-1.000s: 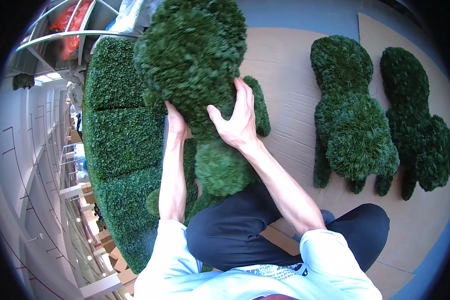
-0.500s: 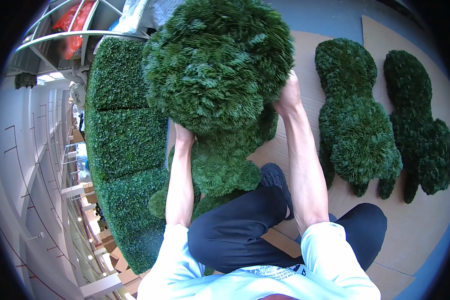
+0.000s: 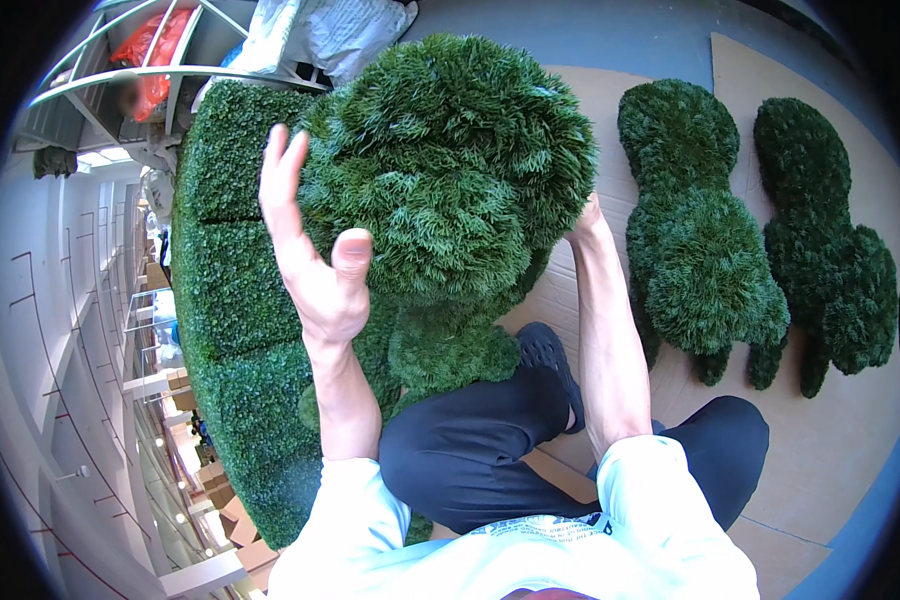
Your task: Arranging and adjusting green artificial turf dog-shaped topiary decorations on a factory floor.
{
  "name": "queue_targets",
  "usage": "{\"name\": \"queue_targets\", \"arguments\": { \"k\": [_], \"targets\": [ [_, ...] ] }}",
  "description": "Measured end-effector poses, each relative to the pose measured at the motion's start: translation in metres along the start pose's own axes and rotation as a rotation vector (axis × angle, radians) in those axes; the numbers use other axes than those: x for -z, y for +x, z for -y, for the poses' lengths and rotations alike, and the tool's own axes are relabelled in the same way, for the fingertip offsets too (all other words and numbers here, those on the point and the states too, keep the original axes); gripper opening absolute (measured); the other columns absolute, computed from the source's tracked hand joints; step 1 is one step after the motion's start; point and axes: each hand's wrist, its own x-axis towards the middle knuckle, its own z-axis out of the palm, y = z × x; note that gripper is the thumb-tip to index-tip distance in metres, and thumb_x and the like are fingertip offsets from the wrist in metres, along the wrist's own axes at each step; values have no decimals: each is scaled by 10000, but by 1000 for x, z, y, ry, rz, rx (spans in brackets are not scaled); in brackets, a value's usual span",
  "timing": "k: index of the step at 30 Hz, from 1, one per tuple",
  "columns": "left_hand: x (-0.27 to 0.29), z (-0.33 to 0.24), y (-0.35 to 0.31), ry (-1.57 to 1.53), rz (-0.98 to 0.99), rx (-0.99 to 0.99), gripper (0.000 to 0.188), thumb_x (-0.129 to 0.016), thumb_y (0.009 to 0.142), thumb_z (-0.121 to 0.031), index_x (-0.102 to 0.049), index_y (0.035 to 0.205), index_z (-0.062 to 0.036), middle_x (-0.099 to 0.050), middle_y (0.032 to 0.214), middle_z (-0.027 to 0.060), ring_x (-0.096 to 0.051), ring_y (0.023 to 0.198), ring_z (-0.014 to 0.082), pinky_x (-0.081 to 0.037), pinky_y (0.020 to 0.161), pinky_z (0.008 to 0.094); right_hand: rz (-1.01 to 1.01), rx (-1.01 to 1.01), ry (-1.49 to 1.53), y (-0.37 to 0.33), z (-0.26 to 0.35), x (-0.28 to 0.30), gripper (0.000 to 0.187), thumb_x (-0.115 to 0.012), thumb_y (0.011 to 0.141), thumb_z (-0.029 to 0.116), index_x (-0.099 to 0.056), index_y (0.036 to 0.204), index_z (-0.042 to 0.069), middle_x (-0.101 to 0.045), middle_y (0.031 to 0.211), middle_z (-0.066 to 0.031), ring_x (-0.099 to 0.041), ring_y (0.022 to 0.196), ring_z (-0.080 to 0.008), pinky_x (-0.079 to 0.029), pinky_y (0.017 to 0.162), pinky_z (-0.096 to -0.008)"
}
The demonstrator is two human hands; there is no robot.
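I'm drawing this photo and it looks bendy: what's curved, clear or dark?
Head view: the curved white metal shelf rail bows, likely from the fisheye lens; head view: the round-topped green artificial-foliage figure looks clear, its leaf tips showing; head view: the rightmost knobbly dark-green foliage figure looks shadier.
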Motion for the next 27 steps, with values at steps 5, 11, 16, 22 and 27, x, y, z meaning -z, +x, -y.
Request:
{"name": "queue_targets", "arguments": {
  "k": [5,11,16,22,27],
  "targets": [
    [3,-29,17,180,273,-7,1030,-893,730,-508,-435,1531,-51,-392,1589,234,-323,1497,427,-282,1216,536,1,24,-190,-6,28,-24,508,-604,1018,358,-571,1349,-25,-691,1160,-106,-680,1002,-172,-593,860,-346],
    [-5,-43,20,251,311,-18,984,-896,751,-404,-417,1538,-57,-454,1525,198,-383,1436,380,-295,1202,500,-24,22,-501,9,96,-59,470,-513,1052,336,-627,1311,-39,-709,1174,-133,-681,1036,-192,-549,938,-340],
    [-15,-50,25,250,313,-57,934,-872,784,-366,-418,1538,-55,-468,1514,174,-414,1415,347,-306,1196,471,-85,179,-802,-9,162,-120,594,-533,1031,452,-631,1318,-59,-709,1227,-146,-666,1128,-220,-484,1044,-370],
    [-9,-60,21,264,320,-22,962,-888,759,-351,-405,1546,-78,-454,1502,174,-399,1418,355,-318,1192,483,-10,-181,-1467,-4,221,-209,736,-791,840,556,-652,1319,14,-725,1192,-141,-683,1105,-225,-507,1008,-359],
    [-4,-76,25,274,365,89,995,-877,763,-493,-399,1553,-120,-426,1488,178,-370,1427,367,-339,1176,508,10,-113,-1449,-18,220,-217,856,-865,773,519,-566,1407,27,-691,1252,-160,-674,1132,-242,-516,1008,-375]
  ]
}}
